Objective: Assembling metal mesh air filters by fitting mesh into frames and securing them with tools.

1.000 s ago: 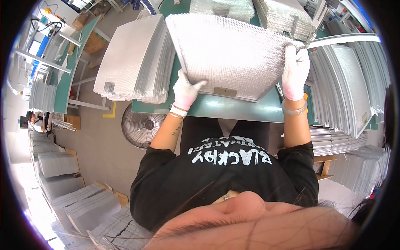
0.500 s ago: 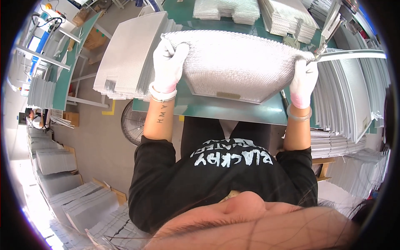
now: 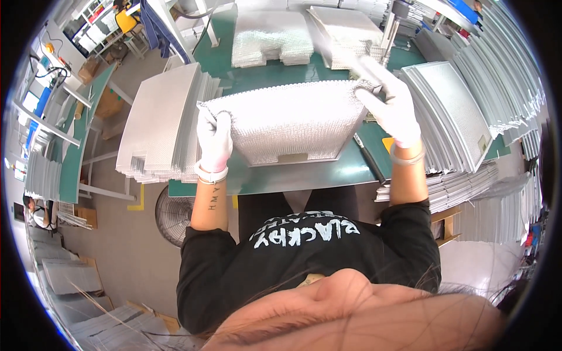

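On the silvery panel, the left hand has shifted from 8 o'clock to pinching at 10; the right hand, fingers newly straightened at 2, grips unclearly.

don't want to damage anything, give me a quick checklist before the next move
Left grip holding the textured silver panel at its upper left corner: ok
Right grip closed at the upper right corner: cannot tell, motion blur
Rectangular patch by the panel's lower edge uncovered: ok
Black-handled tool well back from the front edge of the green table: not ok
Panel's lower edge touching the table: cannot tell
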`<action>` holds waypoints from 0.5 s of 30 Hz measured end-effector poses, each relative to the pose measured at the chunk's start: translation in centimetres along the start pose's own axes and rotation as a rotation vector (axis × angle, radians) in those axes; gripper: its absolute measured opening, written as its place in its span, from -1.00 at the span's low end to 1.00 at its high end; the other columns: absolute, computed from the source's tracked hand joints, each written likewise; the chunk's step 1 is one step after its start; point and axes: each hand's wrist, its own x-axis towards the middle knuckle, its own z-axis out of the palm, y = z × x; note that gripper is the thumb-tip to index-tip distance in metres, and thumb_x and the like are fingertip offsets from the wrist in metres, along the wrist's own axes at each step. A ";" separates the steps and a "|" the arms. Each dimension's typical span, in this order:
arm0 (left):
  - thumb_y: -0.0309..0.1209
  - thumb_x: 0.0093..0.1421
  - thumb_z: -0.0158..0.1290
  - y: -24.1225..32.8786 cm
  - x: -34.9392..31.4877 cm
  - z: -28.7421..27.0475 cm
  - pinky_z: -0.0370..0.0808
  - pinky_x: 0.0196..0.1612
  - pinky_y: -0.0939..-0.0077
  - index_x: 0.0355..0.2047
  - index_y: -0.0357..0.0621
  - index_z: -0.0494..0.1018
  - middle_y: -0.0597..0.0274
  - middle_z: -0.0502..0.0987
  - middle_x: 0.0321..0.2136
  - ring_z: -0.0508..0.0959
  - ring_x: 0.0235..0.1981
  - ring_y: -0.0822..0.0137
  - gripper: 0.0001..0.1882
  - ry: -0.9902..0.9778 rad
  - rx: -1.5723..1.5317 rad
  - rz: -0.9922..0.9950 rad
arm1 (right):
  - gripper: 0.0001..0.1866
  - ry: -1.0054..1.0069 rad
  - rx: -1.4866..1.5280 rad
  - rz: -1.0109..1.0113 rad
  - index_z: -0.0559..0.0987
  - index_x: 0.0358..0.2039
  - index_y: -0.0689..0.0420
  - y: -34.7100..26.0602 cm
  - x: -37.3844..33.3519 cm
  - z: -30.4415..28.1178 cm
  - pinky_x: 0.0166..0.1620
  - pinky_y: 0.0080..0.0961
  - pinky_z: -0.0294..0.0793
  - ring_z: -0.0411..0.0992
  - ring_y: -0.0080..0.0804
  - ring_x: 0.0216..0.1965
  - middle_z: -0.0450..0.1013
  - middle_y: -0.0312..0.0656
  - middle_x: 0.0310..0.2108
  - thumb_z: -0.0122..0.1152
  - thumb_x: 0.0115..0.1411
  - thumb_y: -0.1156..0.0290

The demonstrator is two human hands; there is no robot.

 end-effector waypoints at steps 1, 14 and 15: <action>-0.67 0.26 -0.06 0.0 -0.2 -0.1 0.41 -0.16 0.68 -0.08 -0.27 0.39 0.35 0.49 -0.27 0.44 -0.28 0.59 -0.77 -0.006 -0.009 0.005 | -0.45 -0.241 -0.020 -0.011 0.42 0.14 0.25 -1.2 1.2 -1.1 -0.10 -0.49 0.52 0.53 -0.39 -0.15 0.53 -0.10 -0.08 0.30 0.10 0.54; -0.62 0.18 0.13 4.7 1.4 2.6 0.45 -0.21 0.68 -0.13 -0.28 0.43 0.29 0.54 -0.26 0.50 -0.28 0.57 -0.76 -0.129 0.075 -0.060 | -0.54 -0.949 -0.280 -0.310 0.51 0.00 0.19 -7.1 7.5 -1.1 0.02 -0.33 0.49 0.52 -0.10 -0.06 0.52 0.04 -0.11 0.25 0.02 0.56; -0.62 0.18 0.13 4.7 1.3 2.7 0.45 -0.21 0.68 -0.13 -0.28 0.43 0.29 0.54 -0.26 0.50 -0.28 0.57 -0.76 -0.126 0.078 -0.055 | -0.54 -0.949 -0.278 -0.317 0.51 0.00 0.19 -7.6 7.7 -0.2 0.02 -0.33 0.49 0.52 -0.10 -0.06 0.52 0.04 -0.11 0.25 0.02 0.56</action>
